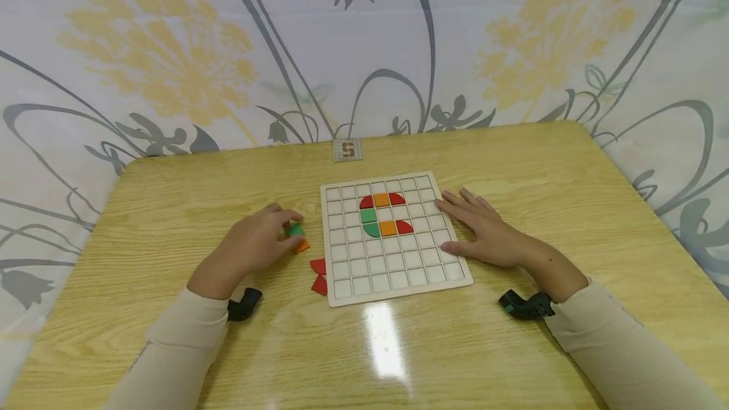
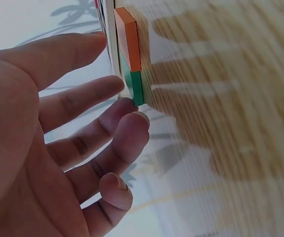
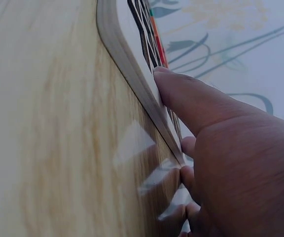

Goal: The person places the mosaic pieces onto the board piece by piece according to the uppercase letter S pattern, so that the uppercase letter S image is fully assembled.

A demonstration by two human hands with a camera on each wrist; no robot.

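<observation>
My left hand [image 1: 253, 239] hovers beside a green tile [image 1: 296, 230] and an orange tile [image 1: 302, 246] lying end to end on the table. In the left wrist view its fingers are loosely bent around the green tile's end; whether a fingertip touches is unclear. My right hand [image 1: 490, 229] rests spread on the right edge of a white grid board [image 1: 398, 293], thumb on its rim. On the board, green, orange and red pieces form a C-like shape, including a green square [image 1: 368, 215] and a green quarter-round [image 1: 371, 229].
A red quarter-round [image 1: 318, 266] and another red piece [image 1: 319, 285] lie by the board's left edge. A small patterned card [image 1: 348, 150] is at the table's back edge, before a flowered cloth [image 1: 376, 37]. Black wrist devices [image 1: 245, 304] sit at both cuffs.
</observation>
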